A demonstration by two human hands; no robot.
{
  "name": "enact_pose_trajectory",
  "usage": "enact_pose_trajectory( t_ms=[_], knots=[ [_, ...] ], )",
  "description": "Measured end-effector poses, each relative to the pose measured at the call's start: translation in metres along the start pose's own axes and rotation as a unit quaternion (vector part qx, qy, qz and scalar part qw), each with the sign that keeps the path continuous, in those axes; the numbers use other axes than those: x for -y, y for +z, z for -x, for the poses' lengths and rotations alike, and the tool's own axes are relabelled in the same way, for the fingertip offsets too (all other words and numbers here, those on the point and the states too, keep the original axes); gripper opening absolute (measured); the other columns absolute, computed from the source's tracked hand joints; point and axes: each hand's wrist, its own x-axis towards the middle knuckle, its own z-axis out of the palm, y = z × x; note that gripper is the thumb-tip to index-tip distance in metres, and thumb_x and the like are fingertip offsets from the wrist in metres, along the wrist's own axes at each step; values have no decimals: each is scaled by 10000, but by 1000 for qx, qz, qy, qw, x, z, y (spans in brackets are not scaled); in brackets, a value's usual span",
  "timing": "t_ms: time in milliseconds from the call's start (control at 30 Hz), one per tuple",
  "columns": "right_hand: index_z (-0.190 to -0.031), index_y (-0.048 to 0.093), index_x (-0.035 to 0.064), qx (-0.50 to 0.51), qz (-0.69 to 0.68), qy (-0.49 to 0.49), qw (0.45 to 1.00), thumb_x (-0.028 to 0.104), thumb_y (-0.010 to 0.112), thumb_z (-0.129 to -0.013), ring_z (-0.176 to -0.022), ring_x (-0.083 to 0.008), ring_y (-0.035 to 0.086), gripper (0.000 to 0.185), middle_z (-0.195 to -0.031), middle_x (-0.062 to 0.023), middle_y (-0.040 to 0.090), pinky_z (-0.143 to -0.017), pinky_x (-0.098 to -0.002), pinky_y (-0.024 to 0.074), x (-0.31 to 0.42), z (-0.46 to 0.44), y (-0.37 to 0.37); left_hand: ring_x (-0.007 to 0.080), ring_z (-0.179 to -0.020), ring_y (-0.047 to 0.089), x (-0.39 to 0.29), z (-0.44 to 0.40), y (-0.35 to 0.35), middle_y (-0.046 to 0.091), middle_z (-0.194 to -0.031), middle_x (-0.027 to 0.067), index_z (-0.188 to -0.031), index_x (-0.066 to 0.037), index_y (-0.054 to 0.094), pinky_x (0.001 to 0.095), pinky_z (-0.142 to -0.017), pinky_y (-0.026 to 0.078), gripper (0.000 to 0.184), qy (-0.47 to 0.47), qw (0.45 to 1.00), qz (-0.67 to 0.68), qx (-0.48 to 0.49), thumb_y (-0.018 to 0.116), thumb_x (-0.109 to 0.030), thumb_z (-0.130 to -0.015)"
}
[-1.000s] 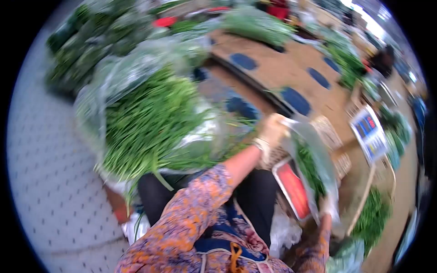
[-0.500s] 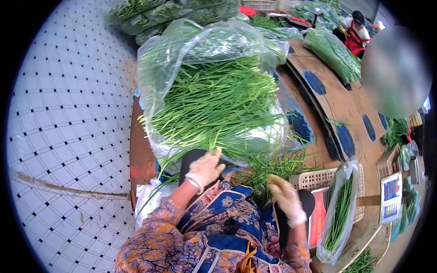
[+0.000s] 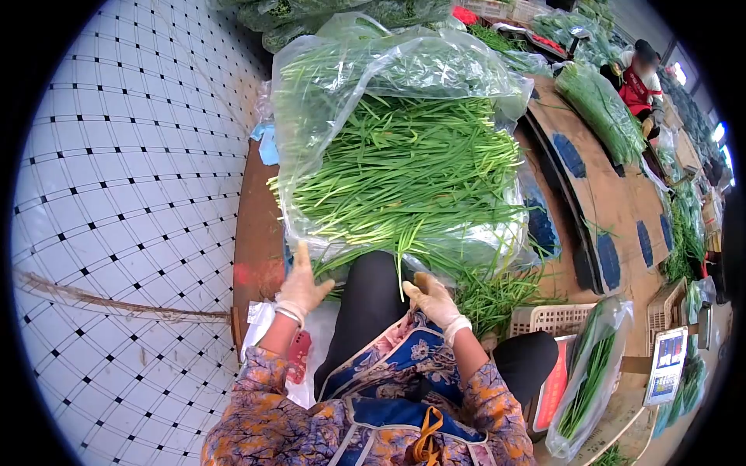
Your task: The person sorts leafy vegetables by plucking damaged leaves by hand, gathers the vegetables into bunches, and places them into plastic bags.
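A large clear plastic bag (image 3: 311, 85) lies open in front of me, with a thick pile of long green stalks (image 3: 404, 171) in it. My left hand (image 3: 301, 287), in a pale glove, is at the pile's near left edge, fingers apart and holding nothing. Also gloved, my right hand (image 3: 432, 301) is over my lap, thumb and fingers apart, beside the tip of a hanging stalk. Loose greens (image 3: 497, 299) lie right of it. Farther right, a filled clear bag of stalks (image 3: 590, 380) rests on a red-faced scale (image 3: 553, 384) by a beige basket (image 3: 548, 320).
A digital display (image 3: 666, 365) stands at the right. Brown boards with blue patches (image 3: 598, 186) stretch to the back right, bearing a bagged bundle (image 3: 602, 113). A person in a red apron (image 3: 639, 89) is beyond it. White tiled floor (image 3: 140, 194) is at the left.
The filled bag went from my hands onto the scale. Both hands are now empty and spread; since half a second ago my left moved left and my right came inward. The view has turned.
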Motion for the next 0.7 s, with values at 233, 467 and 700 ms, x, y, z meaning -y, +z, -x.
enact_pose_trajectory(
  t_ms=[233, 467, 700],
  knots=[
    [-1024, 587, -15, -2, -33, -39, 999, 433, 505, -851, -966, -343, 560, 487, -972, -211, 610, -847, -377, 426, 30, -6, 1, 153, -515, 546, -2, -15, -70, 625, -647, 63, -1062, -1, 534, 291, -494, 438, 242, -18, 965, 207, 160, 453, -125, -871],
    [-906, 589, 23, -36, 158, -57, 985, 439, 524, -828, -898, -358, 580, 428, -917, -187, 620, -803, -423, 438, 41, -14, 16, 86, -498, 534, -85, -58, -163, 628, -758, 77, -1099, -11, 488, 176, -448, 401, 242, -26, 802, 569, -180, 445, -170, -922],
    [-945, 479, 32, -18, -425, 56, 903, 206, 391, -958, -517, -93, 501, 195, -751, -77, 601, -430, -215, 418, 24, 9, -19, 283, -863, 581, -45, -86, 13, 596, -995, 138, -1091, -57, 531, 388, -767, 457, 325, 158, 980, 57, 109, 559, -250, -832]
  ],
)
